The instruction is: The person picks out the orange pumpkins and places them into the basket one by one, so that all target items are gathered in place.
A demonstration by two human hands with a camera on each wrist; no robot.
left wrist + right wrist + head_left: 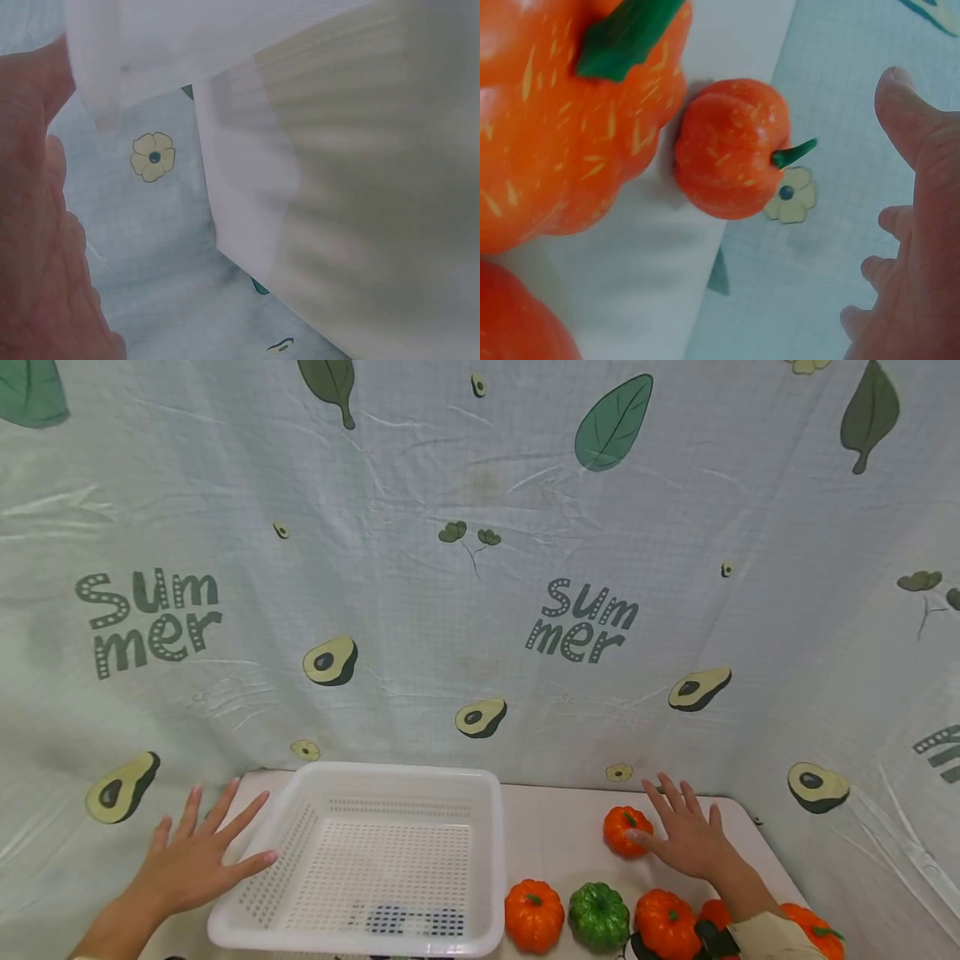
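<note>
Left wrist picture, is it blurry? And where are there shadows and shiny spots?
Left wrist view: a bit soft, streaky shadows on the white table, basket hazy; right wrist view: pale shine on the large orange pumpkin, a soft shadow beside the small pumpkin; head view: little glints on the green pumpkin.

Soft, even light fills the head view, with pale glare along creases of the cloth (412, 618) at upper left and small glints on the green pumpkin (598, 917) low in frame. The left wrist view is dimmer and hazy, blurred grey-beige bands crossing its right half. In the right wrist view, faint shadow edges the small orange pumpkin (731, 150) on its left.
</note>
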